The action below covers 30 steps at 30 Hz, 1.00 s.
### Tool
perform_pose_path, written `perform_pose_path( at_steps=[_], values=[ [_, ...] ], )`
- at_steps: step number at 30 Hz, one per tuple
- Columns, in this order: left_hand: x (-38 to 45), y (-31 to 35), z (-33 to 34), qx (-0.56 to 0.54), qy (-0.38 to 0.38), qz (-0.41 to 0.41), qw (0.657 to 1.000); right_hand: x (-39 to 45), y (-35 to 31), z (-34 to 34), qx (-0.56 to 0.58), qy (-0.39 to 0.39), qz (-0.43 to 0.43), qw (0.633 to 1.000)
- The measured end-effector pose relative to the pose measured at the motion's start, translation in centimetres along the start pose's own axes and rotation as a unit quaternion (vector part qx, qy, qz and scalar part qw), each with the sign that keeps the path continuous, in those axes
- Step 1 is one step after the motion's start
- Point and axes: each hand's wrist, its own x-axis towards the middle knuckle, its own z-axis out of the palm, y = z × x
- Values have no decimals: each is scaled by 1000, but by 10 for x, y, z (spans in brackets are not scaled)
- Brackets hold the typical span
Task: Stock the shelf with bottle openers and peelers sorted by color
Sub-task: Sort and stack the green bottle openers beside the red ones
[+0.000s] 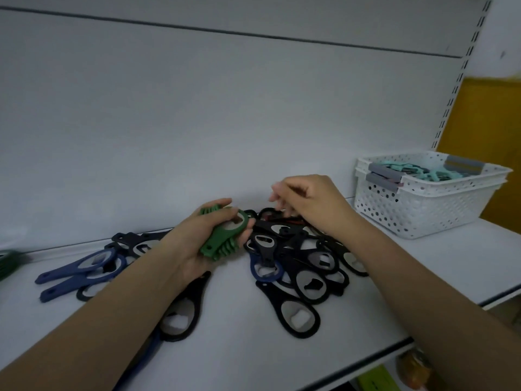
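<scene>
A: Left hand (pixel 197 244)?
B: Fingers wrapped around a stack of green plastic bottle openers (pixel 222 235), thumb on top. The stack is fanned a little, with the metal mouth of the top one showing. It's held just above the white shelf board (pixel 242 348), at the left edge of the pile.

A: Right hand (pixel 307 204)?
B: Over the far side of the heap of black plastic bottle openers (pixel 304 266), fingers curled downward toward it. Fingertips are blurred, so I can't tell whether it's pinching anything.

A: What else is on the shelf?
B: One dark blue bottle opener (pixel 265 270) is mixed into the black heap, partly under a black one. Two more blue plastic bottle openers (pixel 81 269) lie side by side to the left, handles pointing toward the front edge. A few black ones sit behind and beneath them. One black oval-headed opener (pixel 183 309) is partly under the left forearm.

A: Peelers?
B: At the right end of the shelf there are white perforated plastic baskets (pixel 423 204), nested, with grey handles. Mint-green items (pixel 428 173) are inside, too small to identify.
</scene>
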Motion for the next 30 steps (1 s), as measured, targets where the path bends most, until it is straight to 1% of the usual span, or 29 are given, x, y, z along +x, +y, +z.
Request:
perform_pose_path(
  at_steps=[1, 3, 5, 8, 12, 18, 24, 27, 30],
  values=[
    [-1, 0, 0, 2, 1, 4, 1000, 2, 12, -5, -72, 2, 11, 997],
    [-2, 0, 1, 4, -2, 3, 1000, 3, 34, -11, -204, -45, 37, 977],
    [-3, 0, 1, 1, 3, 0, 1000, 3, 46, -13, -268, -82, 61, 958],
    [-4, 1, -1, 13, 6, 11, 1000, 6, 49, -13, -303, -88, 52, 947],
    [-4, 2, -4, 24, 8, 24, 999, 9, 52, -11, -301, -81, 62, 948],
    [-3, 1, -3, 46, 17, 30, 998, 10, 40, -16, -380, -82, 85, 917],
    [0, -1, -5, 76, 23, 31, 996, 15, 25, -7, -468, -98, 99, 873],
    [2, -1, -6, 75, 22, 29, 997, 17, 18, -3, -539, -120, 74, 830],
    [2, 0, -5, 74, 24, 27, 997, 17, 14, -2, -582, -132, 31, 802]
  ],
)
